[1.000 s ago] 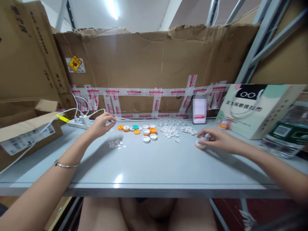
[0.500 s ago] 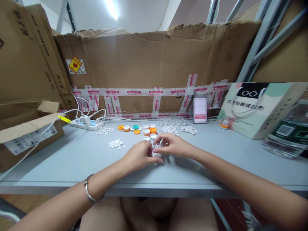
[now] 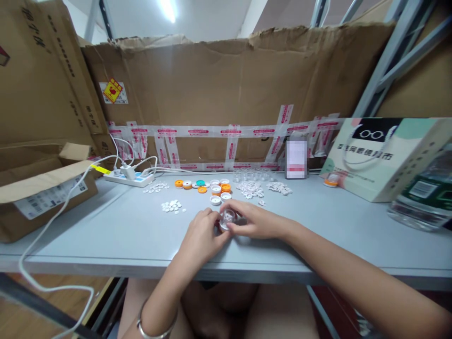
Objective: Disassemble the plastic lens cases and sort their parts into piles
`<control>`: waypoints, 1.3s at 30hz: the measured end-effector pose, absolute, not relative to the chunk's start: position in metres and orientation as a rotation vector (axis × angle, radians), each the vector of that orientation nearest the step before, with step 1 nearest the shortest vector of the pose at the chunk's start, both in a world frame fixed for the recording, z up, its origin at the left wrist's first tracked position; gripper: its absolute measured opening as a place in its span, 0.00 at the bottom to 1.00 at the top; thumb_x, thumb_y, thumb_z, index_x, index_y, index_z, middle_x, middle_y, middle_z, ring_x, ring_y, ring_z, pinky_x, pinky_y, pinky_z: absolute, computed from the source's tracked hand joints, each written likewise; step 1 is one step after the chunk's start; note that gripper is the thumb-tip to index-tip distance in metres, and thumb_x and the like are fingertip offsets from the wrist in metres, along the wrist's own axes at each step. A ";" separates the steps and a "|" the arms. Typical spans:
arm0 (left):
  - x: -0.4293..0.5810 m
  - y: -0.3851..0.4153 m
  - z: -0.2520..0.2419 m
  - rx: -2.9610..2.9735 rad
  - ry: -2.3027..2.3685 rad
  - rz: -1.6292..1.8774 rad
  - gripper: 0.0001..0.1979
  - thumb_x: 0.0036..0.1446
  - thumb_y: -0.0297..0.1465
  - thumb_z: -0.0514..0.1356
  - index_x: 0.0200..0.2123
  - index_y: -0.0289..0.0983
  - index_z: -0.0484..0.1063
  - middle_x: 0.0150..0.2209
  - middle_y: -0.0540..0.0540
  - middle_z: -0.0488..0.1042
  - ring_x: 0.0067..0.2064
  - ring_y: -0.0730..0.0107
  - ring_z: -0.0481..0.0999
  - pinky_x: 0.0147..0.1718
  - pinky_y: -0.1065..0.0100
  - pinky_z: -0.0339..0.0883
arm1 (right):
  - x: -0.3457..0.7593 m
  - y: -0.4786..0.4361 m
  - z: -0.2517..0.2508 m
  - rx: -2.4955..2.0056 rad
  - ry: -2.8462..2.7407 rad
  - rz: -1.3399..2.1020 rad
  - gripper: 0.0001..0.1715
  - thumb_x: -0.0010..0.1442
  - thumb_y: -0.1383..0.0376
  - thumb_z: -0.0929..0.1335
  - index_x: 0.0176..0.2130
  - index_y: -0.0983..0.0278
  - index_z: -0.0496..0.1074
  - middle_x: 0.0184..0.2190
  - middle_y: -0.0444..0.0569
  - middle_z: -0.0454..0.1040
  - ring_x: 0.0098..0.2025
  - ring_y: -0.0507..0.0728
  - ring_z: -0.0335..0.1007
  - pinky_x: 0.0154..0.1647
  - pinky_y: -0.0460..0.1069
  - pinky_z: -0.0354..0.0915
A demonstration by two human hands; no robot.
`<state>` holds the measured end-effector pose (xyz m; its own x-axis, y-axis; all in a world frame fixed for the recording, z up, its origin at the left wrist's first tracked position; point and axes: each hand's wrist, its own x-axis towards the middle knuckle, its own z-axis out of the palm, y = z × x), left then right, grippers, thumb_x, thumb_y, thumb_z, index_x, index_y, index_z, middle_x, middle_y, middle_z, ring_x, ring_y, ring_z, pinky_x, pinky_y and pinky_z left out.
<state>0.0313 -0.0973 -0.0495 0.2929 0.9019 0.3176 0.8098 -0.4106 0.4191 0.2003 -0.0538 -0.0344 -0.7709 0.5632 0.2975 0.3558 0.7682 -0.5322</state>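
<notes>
Near the table's front middle, my left hand [image 3: 202, 234] and my right hand [image 3: 256, 220] close around a small clear plastic cup [image 3: 228, 216] with a pale rim at its lower edge. Left fingers press its left side; the right thumb and fingers grip its right side. Fingers partly cover it, and small pale bits show through the clear wall. Just beyond stand white round caps [image 3: 215, 200] and orange round caps [image 3: 226, 188]. A pile of small white plastic parts [image 3: 250, 189] lies behind my right hand.
White discs [image 3: 172, 205] lie to the left. Clear cups [image 3: 252, 175] stand in rows at the back, beside a phone [image 3: 296, 159]. A power strip [image 3: 129, 178], an open carton [image 3: 49, 188], a paper bag [image 3: 367, 160] and a water bottle [image 3: 420, 197] flank the area.
My left forearm has swung inward, with its wrist lower in view. Both hands stay on the clear cup, which now shows more from above. A small white part now shows separately behind my right hand.
</notes>
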 end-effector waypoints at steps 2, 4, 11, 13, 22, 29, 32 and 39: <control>0.030 -0.097 -0.050 2.359 1.609 0.771 0.07 0.51 0.33 0.58 0.28 0.35 0.67 0.31 0.45 0.68 0.37 0.62 0.68 0.36 0.65 0.61 | 0.201 -0.055 -0.035 -0.685 -2.451 0.620 0.26 0.52 0.64 0.68 0.49 0.62 0.59 0.39 0.48 0.66 0.39 0.53 0.62 0.39 0.49 0.60; 0.029 -0.097 -0.051 2.337 1.617 0.763 0.08 0.51 0.34 0.59 0.27 0.35 0.66 0.31 0.45 0.68 0.37 0.62 0.68 0.35 0.65 0.61 | 0.200 -0.055 -0.037 -0.703 -2.372 0.644 0.27 0.50 0.62 0.70 0.48 0.63 0.59 0.37 0.48 0.66 0.37 0.54 0.62 0.39 0.50 0.61; 0.028 -0.097 -0.052 2.301 1.581 0.794 0.08 0.50 0.34 0.60 0.27 0.36 0.66 0.31 0.46 0.68 0.38 0.62 0.68 0.35 0.65 0.61 | 0.196 -0.055 -0.042 -0.601 -2.235 0.857 0.26 0.52 0.65 0.69 0.49 0.62 0.57 0.39 0.49 0.65 0.43 0.55 0.63 0.47 0.54 0.61; 0.028 -0.097 -0.052 2.290 1.588 0.795 0.08 0.50 0.34 0.60 0.27 0.36 0.66 0.31 0.46 0.68 0.38 0.62 0.68 0.35 0.65 0.61 | 0.195 -0.054 -0.044 -0.589 -2.179 0.916 0.25 0.53 0.65 0.68 0.48 0.61 0.56 0.36 0.47 0.66 0.40 0.54 0.64 0.47 0.55 0.62; 0.028 -0.098 -0.050 2.253 1.579 0.792 0.07 0.49 0.33 0.61 0.28 0.35 0.67 0.31 0.46 0.70 0.38 0.61 0.69 0.36 0.64 0.61 | 0.193 -0.055 -0.046 -0.591 -2.174 0.972 0.22 0.53 0.65 0.68 0.46 0.61 0.57 0.36 0.47 0.66 0.40 0.54 0.65 0.47 0.55 0.62; 0.028 -0.098 -0.049 2.243 1.587 0.785 0.08 0.50 0.34 0.59 0.28 0.35 0.67 0.31 0.46 0.69 0.38 0.60 0.69 0.35 0.64 0.61 | 0.193 -0.058 -0.044 -0.614 -2.205 0.896 0.25 0.52 0.67 0.68 0.47 0.61 0.57 0.36 0.47 0.66 0.40 0.54 0.64 0.47 0.55 0.62; 0.028 -0.099 -0.048 2.233 1.576 0.792 0.08 0.51 0.34 0.59 0.29 0.35 0.67 0.31 0.46 0.69 0.39 0.61 0.69 0.36 0.64 0.61 | 0.192 -0.058 -0.044 -0.510 -2.186 0.959 0.21 0.54 0.67 0.66 0.47 0.60 0.57 0.43 0.50 0.65 0.46 0.55 0.63 0.50 0.55 0.60; 0.027 -0.099 -0.049 2.221 1.579 0.786 0.08 0.51 0.34 0.60 0.28 0.35 0.66 0.31 0.46 0.69 0.39 0.61 0.69 0.35 0.65 0.61 | 0.193 -0.057 -0.046 -0.632 -2.212 0.974 0.21 0.54 0.66 0.66 0.46 0.62 0.57 0.38 0.49 0.66 0.42 0.55 0.64 0.47 0.56 0.61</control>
